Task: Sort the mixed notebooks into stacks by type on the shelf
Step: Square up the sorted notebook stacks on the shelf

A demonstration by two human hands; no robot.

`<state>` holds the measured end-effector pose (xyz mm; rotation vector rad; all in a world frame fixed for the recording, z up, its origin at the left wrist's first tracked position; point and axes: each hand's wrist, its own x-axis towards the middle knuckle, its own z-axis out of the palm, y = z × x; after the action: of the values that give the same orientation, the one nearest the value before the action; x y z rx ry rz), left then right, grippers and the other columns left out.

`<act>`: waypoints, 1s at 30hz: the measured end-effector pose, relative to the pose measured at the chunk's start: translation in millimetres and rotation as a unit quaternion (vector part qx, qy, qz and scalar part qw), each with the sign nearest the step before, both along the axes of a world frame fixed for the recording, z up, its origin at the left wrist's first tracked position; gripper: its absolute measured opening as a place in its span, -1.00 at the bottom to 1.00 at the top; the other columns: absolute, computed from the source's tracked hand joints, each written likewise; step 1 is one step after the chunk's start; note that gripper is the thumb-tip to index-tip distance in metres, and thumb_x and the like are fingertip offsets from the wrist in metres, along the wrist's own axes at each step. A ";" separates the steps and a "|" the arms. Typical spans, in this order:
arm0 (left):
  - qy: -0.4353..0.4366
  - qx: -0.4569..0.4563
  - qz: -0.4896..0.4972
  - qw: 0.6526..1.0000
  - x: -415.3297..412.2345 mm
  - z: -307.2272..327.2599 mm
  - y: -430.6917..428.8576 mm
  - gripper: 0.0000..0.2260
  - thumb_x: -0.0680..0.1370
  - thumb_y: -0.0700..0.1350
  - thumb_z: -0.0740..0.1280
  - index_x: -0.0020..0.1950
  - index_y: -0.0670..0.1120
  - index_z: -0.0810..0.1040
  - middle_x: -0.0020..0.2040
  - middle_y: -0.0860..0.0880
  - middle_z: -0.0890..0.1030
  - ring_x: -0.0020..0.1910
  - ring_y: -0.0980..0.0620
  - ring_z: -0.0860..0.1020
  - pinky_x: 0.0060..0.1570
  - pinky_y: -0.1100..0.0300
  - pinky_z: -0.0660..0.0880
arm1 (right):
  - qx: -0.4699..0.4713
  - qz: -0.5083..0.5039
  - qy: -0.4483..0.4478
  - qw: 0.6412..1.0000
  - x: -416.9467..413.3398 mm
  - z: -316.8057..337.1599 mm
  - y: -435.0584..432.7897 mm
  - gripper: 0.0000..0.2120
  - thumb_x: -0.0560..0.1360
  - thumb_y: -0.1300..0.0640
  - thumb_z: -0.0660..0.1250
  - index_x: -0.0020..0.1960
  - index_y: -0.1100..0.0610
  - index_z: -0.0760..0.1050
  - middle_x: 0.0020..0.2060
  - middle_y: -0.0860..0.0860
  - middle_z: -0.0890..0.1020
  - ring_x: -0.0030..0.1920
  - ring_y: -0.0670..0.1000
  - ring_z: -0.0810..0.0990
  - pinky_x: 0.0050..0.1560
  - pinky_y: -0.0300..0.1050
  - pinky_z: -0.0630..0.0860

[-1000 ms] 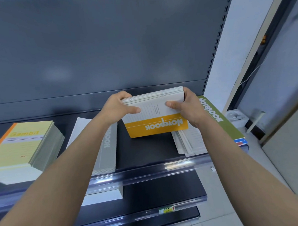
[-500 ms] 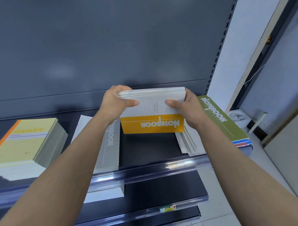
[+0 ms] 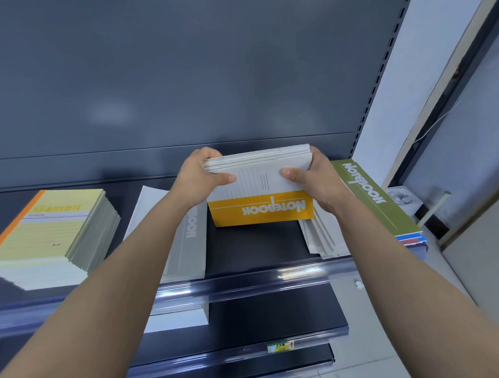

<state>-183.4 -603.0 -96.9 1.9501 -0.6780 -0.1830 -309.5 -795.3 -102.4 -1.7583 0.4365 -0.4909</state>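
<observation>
Fingers [image 3: 317, 154] and thumbs are clamping the short ends of the orange notebook bundle [image 3: 260, 208], left hand [image 3: 196, 179] and right hand [image 3: 319, 183] equally near, as it is standing on its long edge, running left-right, on the shelf [image 3: 253, 245] between the grey stack [image 3: 188, 248] and the green-topped stack [image 3: 368, 198].

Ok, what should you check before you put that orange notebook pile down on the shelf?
1. Hands holding tight: left hand and right hand grip the sides of the orange notebooks. Ok.
2. Free spot: bare shelf between the grey stack and the white pile. Ok.
3. All one type: only the front cover shows. Cannot tell.
4. Bottom edge resting on the shelf. Cannot tell.
5. White pile tidy: it is fanned out. Not ok.
</observation>
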 end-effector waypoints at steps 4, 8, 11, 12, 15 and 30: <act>-0.228 0.294 -0.018 0.928 -3.7 20.0 -9.5 -0.65 0.45 0.04 0.42 0.10 -0.04 0.37 0.13 -0.02 0.47 0.14 -0.05 0.35 0.11 0.05 0.27 | -0.012 0.002 -0.003 1.000 -0.8 -0.1 0.7 -0.56 0.42 0.22 0.44 0.24 0.14 0.37 0.11 0.06 0.58 0.09 0.05 0.59 0.07 0.01 0.58; -0.290 0.320 -0.079 0.898 -20.7 24.0 -38.7 -0.58 0.51 -0.03 0.36 0.29 -0.09 0.30 0.27 -0.07 0.44 0.26 -0.09 0.37 0.23 -0.02 0.24 | -0.017 0.002 0.001 1.000 -3.1 0.5 1.4 -0.56 0.42 0.21 0.44 0.23 0.11 0.35 0.11 0.07 0.57 0.08 0.05 0.59 0.06 0.01 0.58; -0.322 0.293 -0.065 0.898 -24.8 20.5 -45.0 -0.71 0.50 -0.10 0.38 0.13 -0.10 0.34 0.13 -0.06 0.51 0.13 -0.08 0.44 0.13 0.03 0.28 | -0.012 0.001 -0.009 1.000 -6.3 1.3 2.3 -0.60 0.41 0.21 0.46 0.15 0.08 0.36 0.06 0.03 0.58 0.03 0.01 0.60 0.00 -0.07 0.59; -0.308 0.281 -0.064 0.907 -22.9 23.2 -41.8 -0.72 0.49 -0.10 0.39 0.07 -0.09 0.33 0.07 -0.06 0.52 0.07 -0.08 0.45 0.07 0.04 0.29 | -0.010 -0.008 -0.016 1.000 -6.8 1.9 2.3 -0.61 0.39 0.21 0.47 0.11 0.07 0.37 0.02 0.00 0.58 0.00 -0.02 0.60 -0.05 -0.12 0.58; -0.180 0.197 -0.059 0.962 -9.5 30.2 -28.3 -0.71 0.47 -0.12 0.42 -0.01 -0.09 0.31 -0.12 -0.01 0.49 -0.08 -0.06 0.45 -0.14 0.09 0.33 | 0.041 -0.054 -0.045 0.997 -6.9 2.3 -2.7 -0.50 0.35 0.17 0.51 0.18 0.09 0.34 0.04 0.00 0.50 -0.01 -0.05 0.54 -0.12 -0.25 0.50; 0.213 -0.192 -0.069 0.956 -16.3 -51.2 -9.7 -0.49 0.42 -0.26 0.44 0.34 -0.15 0.39 0.20 -0.09 0.58 0.19 -0.08 0.54 0.22 -0.09 0.46 | 0.075 0.036 0.016 0.996 12.3 -18.4 26.3 -0.64 0.40 0.23 0.45 0.17 0.07 0.50 0.06 0.00 0.65 0.08 0.03 0.62 0.20 0.16 0.49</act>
<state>-199.7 -612.7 -148.1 1.4282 -0.5150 -0.5047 -297.2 -769.1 -120.8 -1.6322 0.4203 -0.3707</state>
